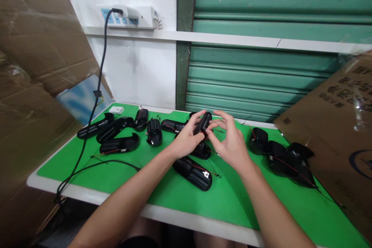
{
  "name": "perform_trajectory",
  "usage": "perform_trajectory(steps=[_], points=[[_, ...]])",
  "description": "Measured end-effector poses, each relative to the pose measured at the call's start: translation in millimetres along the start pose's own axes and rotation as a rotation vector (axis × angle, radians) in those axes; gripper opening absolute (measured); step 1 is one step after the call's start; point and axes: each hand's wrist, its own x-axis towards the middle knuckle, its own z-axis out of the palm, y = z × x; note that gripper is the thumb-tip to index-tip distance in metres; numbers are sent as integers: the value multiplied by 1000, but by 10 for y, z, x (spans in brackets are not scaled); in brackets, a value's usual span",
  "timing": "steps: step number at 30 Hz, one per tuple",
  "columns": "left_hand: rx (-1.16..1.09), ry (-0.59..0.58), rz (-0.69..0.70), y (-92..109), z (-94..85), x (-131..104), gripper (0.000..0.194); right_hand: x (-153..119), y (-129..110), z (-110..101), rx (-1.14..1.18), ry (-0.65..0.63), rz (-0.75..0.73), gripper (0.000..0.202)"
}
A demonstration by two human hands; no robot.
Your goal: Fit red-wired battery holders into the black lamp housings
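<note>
Forearms (124, 201) spanned the mat (226, 203); left hand (188, 137) clasped a part (205, 119), half-open right hand (232, 145) fingered it, grip unclear.

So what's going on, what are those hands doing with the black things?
Someone's left hand is holding up a black part, and the right hand's fingers are at its near end. I can't tell exactly what those fingers are doing. Other black parts lie on the green table: some to the left, some under and near the hands, some over by the box.
</note>
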Motion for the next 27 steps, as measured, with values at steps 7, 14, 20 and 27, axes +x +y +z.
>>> perform_trajectory(steps=[7,14,20,27], points=[[-54,42,-50,26,7,1,77,-3,13,-17,-59,7,-15,49],[-42,40,-67,39,18,-4,82,-9,22,-18,-115,16,-19,48],[-50,48,-63,11,12,4,81,-38,31,27,-200,40,-59,44],[-55,66,-58,-9,15,11,80,-60,46,83,-253,107,-119,37]])
